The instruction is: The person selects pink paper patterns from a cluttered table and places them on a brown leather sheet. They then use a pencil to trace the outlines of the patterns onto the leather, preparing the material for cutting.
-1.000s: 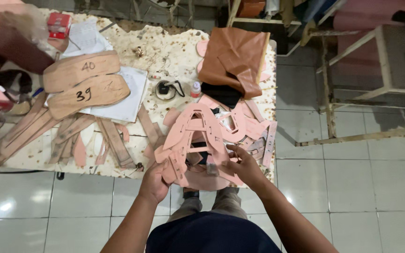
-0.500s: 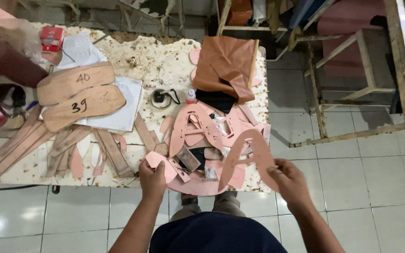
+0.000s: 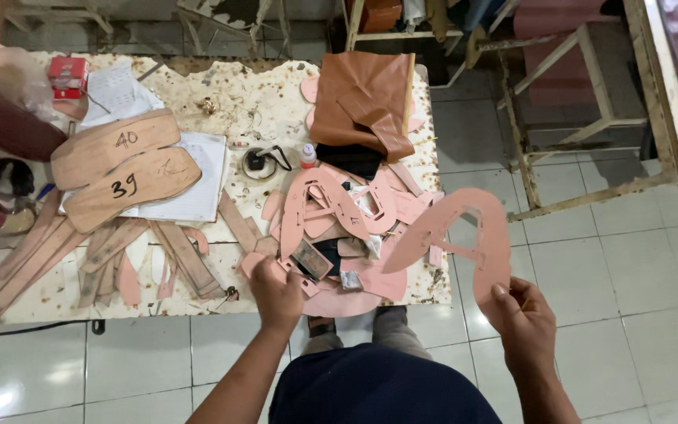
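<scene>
Pattern piece [image 3: 464,235] — pink, cut-out, now being lifted clear of the pile and out past the worktop [image 3: 221,102] edge | right hand [image 3: 523,318] pinching its lower end | left hand [image 3: 276,290] curling closed over the remaining pink pieces [image 3: 339,212] — sorting is going on.

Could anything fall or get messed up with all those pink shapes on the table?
Maybe. The pink cut-out hangs out past the table edge, held only at its bottom tip by the right hand, so it might bend or slip to the tiled floor. The left hand presses on the loose pile of pink pieces at the table's near edge; a nudge could push some off.
</scene>
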`<state>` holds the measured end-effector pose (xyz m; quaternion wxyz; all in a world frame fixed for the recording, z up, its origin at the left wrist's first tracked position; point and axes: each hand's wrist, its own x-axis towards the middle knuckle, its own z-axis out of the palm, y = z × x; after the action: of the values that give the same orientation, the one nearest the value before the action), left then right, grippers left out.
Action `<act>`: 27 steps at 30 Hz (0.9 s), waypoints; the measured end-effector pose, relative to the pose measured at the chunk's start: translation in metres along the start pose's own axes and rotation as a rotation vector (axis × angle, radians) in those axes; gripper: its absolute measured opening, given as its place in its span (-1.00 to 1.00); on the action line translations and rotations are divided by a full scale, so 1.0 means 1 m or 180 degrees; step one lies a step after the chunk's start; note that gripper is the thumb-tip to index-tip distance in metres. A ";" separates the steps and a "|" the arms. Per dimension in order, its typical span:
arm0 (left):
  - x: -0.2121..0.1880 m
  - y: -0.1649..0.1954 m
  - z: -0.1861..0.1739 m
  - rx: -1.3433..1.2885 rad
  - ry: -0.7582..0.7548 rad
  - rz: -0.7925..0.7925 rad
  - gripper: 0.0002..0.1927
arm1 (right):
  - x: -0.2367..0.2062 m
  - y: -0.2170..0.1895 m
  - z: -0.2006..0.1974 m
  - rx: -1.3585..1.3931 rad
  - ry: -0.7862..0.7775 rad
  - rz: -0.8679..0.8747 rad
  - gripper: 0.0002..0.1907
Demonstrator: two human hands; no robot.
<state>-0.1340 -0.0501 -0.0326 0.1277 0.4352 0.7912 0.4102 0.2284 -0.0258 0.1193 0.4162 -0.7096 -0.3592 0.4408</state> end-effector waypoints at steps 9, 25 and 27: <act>-0.035 0.055 0.009 -0.2026 -0.2747 -0.2745 -0.55 | 0.017 0.049 -0.024 0.0654 -0.0673 0.0562 -0.67; -0.176 0.281 0.147 -0.2478 -0.3963 -0.1513 -0.63 | 0.023 0.089 -0.279 0.0249 -0.0553 0.0679 -0.61; -0.198 0.308 0.170 -0.2363 -0.4131 -0.1475 -0.62 | 0.027 0.098 -0.319 0.0190 -0.0358 0.0623 -0.61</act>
<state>0.2576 -0.0283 0.0632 0.7844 0.3405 0.4400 0.2744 0.5469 -0.1289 0.1059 0.3713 -0.7026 -0.2976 0.5290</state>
